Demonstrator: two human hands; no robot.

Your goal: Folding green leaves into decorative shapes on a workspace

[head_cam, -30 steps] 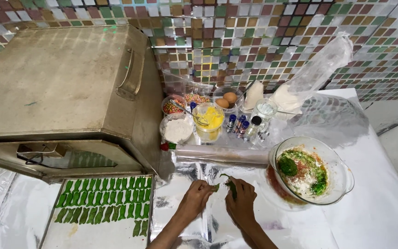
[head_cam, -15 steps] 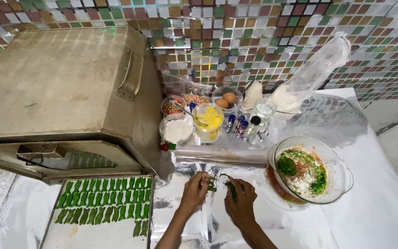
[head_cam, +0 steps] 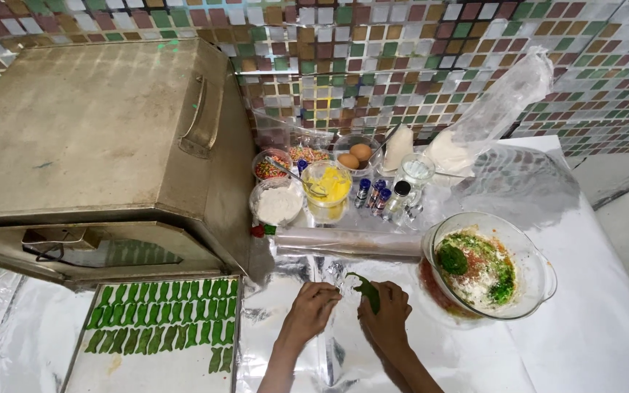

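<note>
Both forearms come up from the near edge of the foil-covered bench (head_cam: pixel 606 320), wrists close together. The left hand (head_cam: pixel 313 307) lies knuckles up, its fingers curled and pressed down beside the right; whether they pinch the chilli I cannot tell. The right hand (head_cam: pixel 387 314) sits just beside it, fingers closed on a green chilli (head_cam: pixel 367 291) that sticks out over its knuckles toward the foil roll (head_cam: pixel 351 241).

Half a second ago the hands were a little farther up the bench; now they have drawn slightly nearer the person, and the chilli has stayed between them.

From the left: a tray (head_cam: pixel 74 367) of chillies in rows lies at the near edge, under the open front of a metal oven (head_cam: pixel 96 138). The hands work on bare foil between tray and glass bowl (head_cam: pixel 540 280), which holds a red, white and green mix close by the right hand. Behind the roll stand small bowls, a yellow cup (head_cam: pixel 327 188), eggs (head_cam: pixel 360 155) and little bottles (head_cam: pixel 376 196) against the tiled wall. Right of the bowl the bench runs open to its edge.
</note>
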